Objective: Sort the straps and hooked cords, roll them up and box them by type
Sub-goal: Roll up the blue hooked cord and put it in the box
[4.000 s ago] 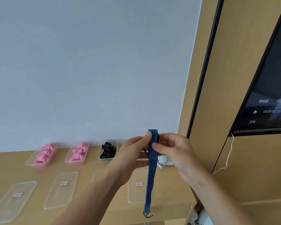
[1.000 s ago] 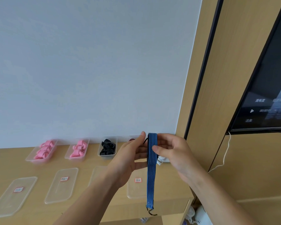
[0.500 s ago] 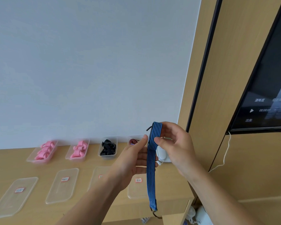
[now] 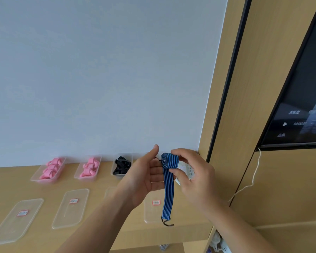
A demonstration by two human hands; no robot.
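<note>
Three boxes (image 4: pixel 48 172) at the back of the bench (image 4: pixel 102 234) already hold rolls, while my right hand (image 4: pixel 193 177) pinches the half-rolled blue hooked cord (image 4: pixel 169 162) above it, my left hand (image 4: pixel 144 177) flat against the coil, tail hanging unrolled.

blue cord (image 4: pixel 168 187) with dark stripes (black hook (image 4: pixel 167 223)), pink rolls (image 4: pixel 51 169), black straps (image 4: pixel 121 166), clear lids (image 4: pixel 70 208) red-bordered labels

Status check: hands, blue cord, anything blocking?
Right hand pinches the roll of the blue cord; left hand open, fingers straight beside the roll. Cord part rolled, tail and hook hanging over a lid. Nothing blocking.
</note>
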